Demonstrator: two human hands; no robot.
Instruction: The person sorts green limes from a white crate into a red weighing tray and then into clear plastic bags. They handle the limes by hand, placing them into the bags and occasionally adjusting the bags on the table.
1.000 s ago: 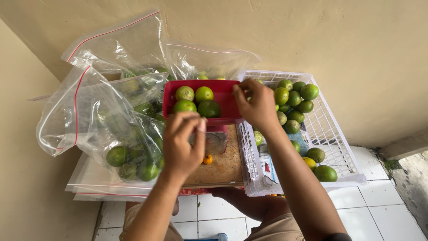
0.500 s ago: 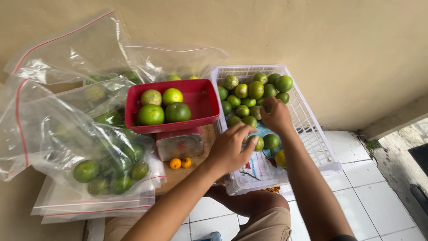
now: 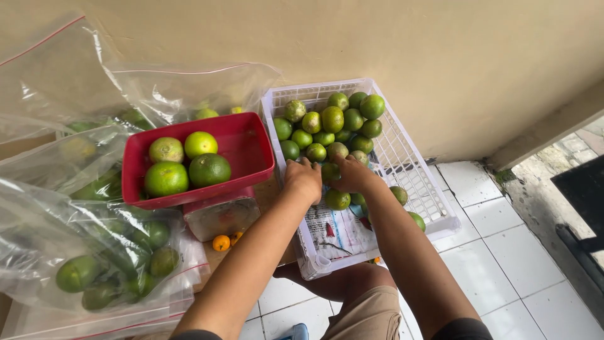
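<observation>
Both your hands reach into the white plastic basket (image 3: 402, 148): your left hand (image 3: 303, 178) and right hand (image 3: 351, 174) rest side by side on the pile of green citrus fruit (image 3: 330, 126), fingers curled among them, though what they grip is hidden. Left of the basket, a red tray (image 3: 251, 148) holding four green fruits sits on a scale (image 3: 221, 215). Clear plastic bags (image 3: 94, 252) holding more fruit lie further left.
</observation>
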